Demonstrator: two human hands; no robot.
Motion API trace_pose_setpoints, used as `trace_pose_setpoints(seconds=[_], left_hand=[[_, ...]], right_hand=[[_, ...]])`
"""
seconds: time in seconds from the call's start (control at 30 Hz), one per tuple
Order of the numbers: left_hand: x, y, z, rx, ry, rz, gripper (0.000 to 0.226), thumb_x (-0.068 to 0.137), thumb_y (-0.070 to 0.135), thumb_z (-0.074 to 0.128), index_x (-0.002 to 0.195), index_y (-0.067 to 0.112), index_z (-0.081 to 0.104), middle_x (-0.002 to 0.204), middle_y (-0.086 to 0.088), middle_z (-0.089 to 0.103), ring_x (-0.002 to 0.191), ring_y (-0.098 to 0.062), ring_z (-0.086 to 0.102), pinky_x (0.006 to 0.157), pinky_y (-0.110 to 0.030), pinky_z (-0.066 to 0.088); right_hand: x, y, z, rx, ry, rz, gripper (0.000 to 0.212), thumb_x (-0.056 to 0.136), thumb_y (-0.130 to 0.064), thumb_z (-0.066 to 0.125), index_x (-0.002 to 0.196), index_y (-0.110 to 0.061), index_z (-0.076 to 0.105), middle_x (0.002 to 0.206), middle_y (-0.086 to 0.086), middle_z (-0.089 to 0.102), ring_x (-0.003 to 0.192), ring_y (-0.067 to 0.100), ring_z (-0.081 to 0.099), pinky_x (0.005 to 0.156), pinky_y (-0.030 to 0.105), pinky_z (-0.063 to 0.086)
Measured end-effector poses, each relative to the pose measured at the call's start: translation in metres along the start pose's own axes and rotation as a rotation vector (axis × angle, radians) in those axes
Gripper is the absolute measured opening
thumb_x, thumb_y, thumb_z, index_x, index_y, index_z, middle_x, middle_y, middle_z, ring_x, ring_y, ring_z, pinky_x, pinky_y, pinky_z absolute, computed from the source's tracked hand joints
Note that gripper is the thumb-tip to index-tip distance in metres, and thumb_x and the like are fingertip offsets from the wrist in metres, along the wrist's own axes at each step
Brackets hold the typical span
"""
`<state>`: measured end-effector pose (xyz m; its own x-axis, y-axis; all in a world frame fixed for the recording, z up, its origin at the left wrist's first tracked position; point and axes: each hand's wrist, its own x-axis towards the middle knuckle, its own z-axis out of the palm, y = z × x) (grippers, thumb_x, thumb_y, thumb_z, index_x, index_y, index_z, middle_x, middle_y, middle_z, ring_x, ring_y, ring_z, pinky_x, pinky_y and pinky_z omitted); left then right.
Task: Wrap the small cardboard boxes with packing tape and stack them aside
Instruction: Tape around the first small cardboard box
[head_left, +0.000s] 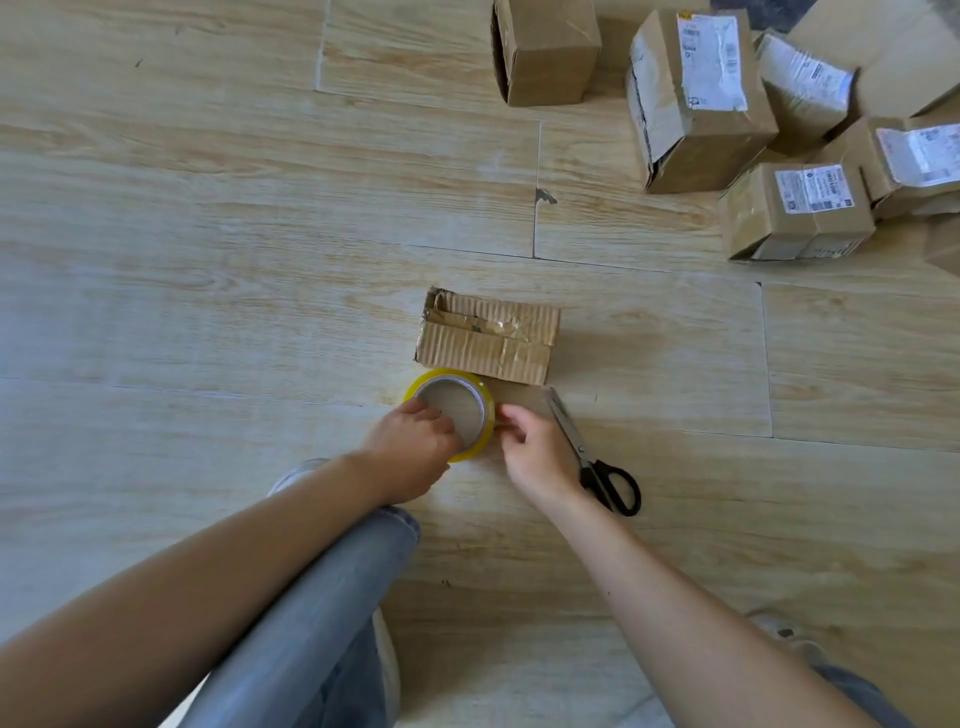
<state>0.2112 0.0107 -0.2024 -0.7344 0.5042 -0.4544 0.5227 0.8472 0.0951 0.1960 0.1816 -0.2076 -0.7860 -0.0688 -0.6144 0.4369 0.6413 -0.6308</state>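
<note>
Tape roll (460, 410): our left hand (415, 449) grips it, fingers hooked into the core. Our right hand (537, 452) picks at the outer rim with curled fingers; we cannot tell whether it has the tape end yet. We judge it best to steady the roll and peel slowly and straight. Small cardboard box (488, 338) lies on the floor just beyond the roll and both hands.

A brown corrugated box (488, 335) lies on the floor, top flaps closed, old tape scraps along the seam, its left end ragged. The tape (451, 413), a yellowish roll with a grey core, lies flat just beside its near edge. More boxes (696, 104), mostly white-labelled, cluster at far right.
</note>
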Motion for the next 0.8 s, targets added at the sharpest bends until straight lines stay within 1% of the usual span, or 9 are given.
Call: trace_pose_setpoints(seconds=[0.1,0.23,0.33,0.4,0.47,0.57,0.63,0.7,0.8], left_hand=[[-0.006,-0.001,-0.002,-0.082,0.007,-0.066,0.03,0.099,0.038,0.043,0.121,0.023,0.056,0.117,0.001,0.064,0.116,-0.024,0.051,0.102,-0.029,0.03],[-0.037,-0.016,-0.008,-0.384,0.052,-0.103,0.026,0.095,0.037,0.053,0.116,0.027,0.064,0.106,-0.002,0.065,0.112,-0.021,0.051,0.091,-0.032,0.042],[-0.065,-0.025,-0.012,-0.572,0.127,-0.073,0.017,0.09,0.031,0.062,0.102,0.022,0.071,0.09,-0.006,0.067,0.096,-0.024,0.058,0.081,-0.035,0.046],[-0.079,-0.03,-0.013,-0.611,0.156,-0.063,0.013,0.088,0.027,0.066,0.097,0.02,0.073,0.084,-0.006,0.067,0.091,-0.026,0.059,0.077,-0.035,0.047],[-0.09,-0.038,-0.011,-0.619,0.183,-0.05,0.01,0.086,0.023,0.069,0.095,0.02,0.075,0.085,-0.005,0.071,0.094,-0.028,0.062,0.08,-0.035,0.05],[-0.102,-0.052,-0.01,-0.576,0.344,-0.015,0.012,0.08,0.016,0.076,0.091,0.017,0.077,0.091,0.005,0.075,0.093,-0.025,0.069,0.093,-0.032,0.049],[-0.108,-0.059,-0.011,-0.56,0.415,0.015,0.015,0.085,0.023,0.067,0.091,0.014,0.077,0.09,0.004,0.075,0.086,-0.019,0.071,0.099,-0.032,0.043],[-0.111,-0.065,-0.014,-0.528,0.447,0.053,0.031,0.09,0.031,0.052,0.094,0.013,0.077,0.089,0.004,0.075,0.084,-0.015,0.071,0.101,-0.035,0.043],[-0.11,-0.071,-0.021,-0.483,0.523,0.077,0.035,0.09,0.031,0.05,0.093,0.01,0.077,0.091,0.002,0.075,0.084,-0.016,0.07,0.101,-0.037,0.044]], right_hand=[[-0.003,-0.005,-0.001,0.067,-0.021,-0.004,0.041,0.098,-0.006,0.047,0.138,-0.013,0.052,0.132,0.001,0.059,0.121,0.015,0.054,0.09,0.017,0.038],[-0.016,-0.019,0.003,0.322,-0.071,-0.024,0.035,0.1,-0.011,0.051,0.134,-0.008,0.055,0.121,-0.005,0.058,0.11,0.006,0.054,0.099,0.022,0.043],[-0.028,-0.031,0.011,0.369,-0.017,-0.124,0.025,0.096,-0.009,0.058,0.119,-0.007,0.066,0.109,-0.003,0.067,0.093,-0.004,0.061,0.089,0.016,0.049],[-0.035,-0.04,0.017,0.343,0.035,-0.181,0.019,0.093,-0.006,0.062,0.11,-0.008,0.071,0.102,-0.001,0.07,0.091,0.0,0.064,0.087,0.018,0.051],[-0.039,-0.05,0.022,0.308,0.061,-0.214,0.013,0.091,-0.005,0.064,0.101,-0.008,0.072,0.097,0.0,0.071,0.091,0.009,0.065,0.088,0.025,0.052],[-0.039,-0.066,0.023,0.302,-0.005,-0.222,0.008,0.089,-0.004,0.066,0.093,-0.009,0.069,0.09,0.001,0.069,0.089,0.013,0.064,0.09,0.032,0.053],[-0.037,-0.077,0.018,0.292,-0.085,-0.24,0.006,0.089,-0.003,0.066,0.092,-0.008,0.067,0.088,0.001,0.066,0.086,0.011,0.061,0.091,0.033,0.053],[-0.032,-0.089,0.011,0.204,-0.154,-0.288,0.005,0.091,-0.006,0.064,0.093,-0.006,0.068,0.088,0.0,0.066,0.084,0.009,0.059,0.088,0.03,0.05],[-0.025,-0.107,0.002,0.06,-0.231,-0.339,0.008,0.096,-0.011,0.058,0.094,-0.01,0.065,0.089,0.001,0.064,0.086,0.014,0.06,0.086,0.032,0.048]])
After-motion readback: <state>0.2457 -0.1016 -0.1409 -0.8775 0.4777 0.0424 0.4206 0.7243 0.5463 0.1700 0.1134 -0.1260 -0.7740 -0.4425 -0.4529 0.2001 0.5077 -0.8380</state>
